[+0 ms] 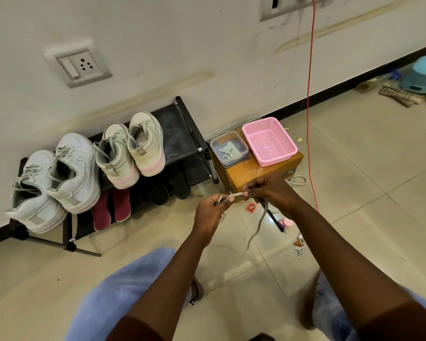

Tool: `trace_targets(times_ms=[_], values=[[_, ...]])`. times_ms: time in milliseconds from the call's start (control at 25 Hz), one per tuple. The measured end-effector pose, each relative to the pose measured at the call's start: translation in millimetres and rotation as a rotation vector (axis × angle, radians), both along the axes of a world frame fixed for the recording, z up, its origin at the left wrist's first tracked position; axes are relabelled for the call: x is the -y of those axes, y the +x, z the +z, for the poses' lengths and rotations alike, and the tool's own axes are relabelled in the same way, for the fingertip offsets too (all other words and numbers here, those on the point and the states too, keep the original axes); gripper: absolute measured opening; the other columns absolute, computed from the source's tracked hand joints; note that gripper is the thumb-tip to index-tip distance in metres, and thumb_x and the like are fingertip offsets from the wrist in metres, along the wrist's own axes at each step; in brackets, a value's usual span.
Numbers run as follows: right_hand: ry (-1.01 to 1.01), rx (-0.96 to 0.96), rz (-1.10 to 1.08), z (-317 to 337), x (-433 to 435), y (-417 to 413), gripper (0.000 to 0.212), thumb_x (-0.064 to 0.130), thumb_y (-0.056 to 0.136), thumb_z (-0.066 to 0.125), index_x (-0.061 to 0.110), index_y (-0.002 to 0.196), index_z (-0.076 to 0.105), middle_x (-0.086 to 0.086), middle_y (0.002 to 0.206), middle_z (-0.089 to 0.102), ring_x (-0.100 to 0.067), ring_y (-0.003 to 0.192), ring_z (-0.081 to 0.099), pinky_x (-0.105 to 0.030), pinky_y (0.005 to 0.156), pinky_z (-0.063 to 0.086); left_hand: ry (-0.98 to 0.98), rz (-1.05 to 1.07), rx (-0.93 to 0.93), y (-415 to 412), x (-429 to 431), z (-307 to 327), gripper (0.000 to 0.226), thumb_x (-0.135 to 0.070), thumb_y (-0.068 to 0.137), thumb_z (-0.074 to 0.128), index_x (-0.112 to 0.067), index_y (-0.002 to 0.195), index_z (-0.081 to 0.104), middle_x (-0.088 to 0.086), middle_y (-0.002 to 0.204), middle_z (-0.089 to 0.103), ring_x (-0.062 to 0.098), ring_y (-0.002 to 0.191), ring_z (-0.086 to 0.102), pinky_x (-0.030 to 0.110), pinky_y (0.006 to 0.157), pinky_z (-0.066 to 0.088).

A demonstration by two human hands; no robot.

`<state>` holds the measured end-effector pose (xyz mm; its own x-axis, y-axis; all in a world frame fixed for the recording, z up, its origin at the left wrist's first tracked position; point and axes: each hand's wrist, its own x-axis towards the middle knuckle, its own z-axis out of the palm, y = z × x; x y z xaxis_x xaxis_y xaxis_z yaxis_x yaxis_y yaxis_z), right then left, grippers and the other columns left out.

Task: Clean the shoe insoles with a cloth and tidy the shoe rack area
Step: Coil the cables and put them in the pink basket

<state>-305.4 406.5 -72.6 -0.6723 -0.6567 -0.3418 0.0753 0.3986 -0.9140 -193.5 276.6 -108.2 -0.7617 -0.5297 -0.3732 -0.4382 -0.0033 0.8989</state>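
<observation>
The only writing is dark print along the top edge of the cardboard box (253,175). It begins "univer" and the rest is too small to read. The floor (354,168) is glossy beige tile and meets a scuffed white wall with black skirting. A wall socket (79,64) sits above the black shoe rack (180,134), and an orange cord (310,94) hangs down the wall on the right. Two pairs of pale sneakers (74,168) stand on the rack's top shelf. Two maroon insoles (121,205) lie on the lower shelf, well apart from both hands. On the box, just beside the rack, sit a pink basket (268,141) and a clear lidded container (229,148). The left hand (210,207) and right hand (271,190) each pinch a grey shoelace (234,195). A short stretch is held between them, and the loose end dangles below the right hand.
</observation>
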Motion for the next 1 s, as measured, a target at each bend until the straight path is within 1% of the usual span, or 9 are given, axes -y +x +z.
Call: trace_targets(times_ms=[240,360,440,560,680,760,840,920,1000], values=[[0.004,0.03,-0.071,8,-23,-21,0.015,-0.004,0.079,0.063,0.009,0.078,0.07,-0.02,0.077,0.063,-0.018,0.059,0.047,-0.024,0.054,0.038,0.081,0.311,0.093,8,31,-19,0.013,-0.019,0.085,0.068,-0.007,0.092,0.069,0.0,0.062,0.045,0.012,0.055,0.034,0.024,0.052,0.033],[-0.005,0.007,-0.096,9,-35,-31,0.016,-0.005,0.079,0.063,0.01,0.076,0.07,-0.017,0.073,0.062,-0.019,0.06,0.047,-0.025,0.055,0.039,0.122,0.504,0.135,11,45,-28,0.017,-0.02,0.084,0.07,-0.006,0.094,0.069,0.001,0.063,0.045,0.012,0.054,0.034,0.025,0.052,0.033],[-0.016,0.005,-0.092,8,-39,-34,0.017,-0.005,0.078,0.063,0.011,0.077,0.07,-0.015,0.073,0.062,-0.021,0.063,0.048,-0.025,0.056,0.039,0.085,0.552,0.156,11,46,-31,0.022,-0.021,0.084,0.07,-0.004,0.098,0.07,0.001,0.065,0.049,0.014,0.058,0.039,0.028,0.057,0.036],[-0.034,-0.012,-0.044,7,-32,-28,0.018,-0.006,0.079,0.062,0.011,0.079,0.069,-0.006,0.074,0.064,-0.017,0.065,0.051,-0.024,0.056,0.04,-0.011,0.466,0.056,10,31,-24,0.03,-0.021,0.085,0.068,-0.009,0.112,0.066,0.001,0.085,0.059,0.015,0.077,0.051,0.029,0.071,0.042],[-0.036,-0.023,-0.002,7,-18,-16,0.021,-0.007,0.079,0.061,0.012,0.081,0.069,0.002,0.075,0.066,-0.012,0.065,0.054,-0.022,0.059,0.042,-0.087,0.187,-0.09,2,12,-5,0.038,-0.02,0.087,0.065,-0.017,0.124,0.061,-0.006,0.106,0.061,0.006,0.095,0.056,0.017,0.082,0.047],[-0.038,-0.027,0.037,5,-10,-9,0.021,-0.007,0.079,0.062,0.013,0.082,0.07,0.0,0.076,0.066,-0.009,0.065,0.055,-0.021,0.059,0.043,-0.107,-0.024,-0.106,-4,-1,5,0.032,-0.022,0.088,0.064,-0.015,0.12,0.064,-0.008,0.101,0.063,-0.002,0.089,0.057,0.011,0.075,0.046],[-0.039,-0.038,0.074,1,-5,-4,0.021,-0.006,0.079,0.062,0.014,0.081,0.07,-0.005,0.078,0.067,-0.015,0.069,0.057,-0.025,0.062,0.045,-0.139,-0.153,-0.096,-6,-11,5,0.018,-0.024,0.088,0.064,-0.014,0.102,0.07,-0.011,0.081,0.064,-0.008,0.071,0.054,0.016,0.066,0.042],[-0.038,-0.045,0.086,-3,-2,-2,0.021,-0.005,0.079,0.063,0.014,0.08,0.07,-0.007,0.078,0.068,-0.02,0.072,0.058,-0.029,0.064,0.045,-0.162,-0.139,-0.085,-4,-16,-1,0.013,-0.025,0.088,0.064,-0.014,0.082,0.067,-0.016,0.055,0.053,-0.006,0.052,0.046,0.02,0.057,0.034],[-0.028,-0.043,0.081,-4,-3,-3,0.018,-0.004,0.079,0.064,0.012,0.082,0.071,-0.004,0.075,0.068,-0.016,0.067,0.056,-0.024,0.06,0.044,-0.043,-0.008,-0.05,-3,-15,-4,0.015,-0.024,0.09,0.061,-0.011,0.088,0.069,-0.017,0.045,0.048,-0.001,0.048,0.042,0.019,0.053,0.032]])
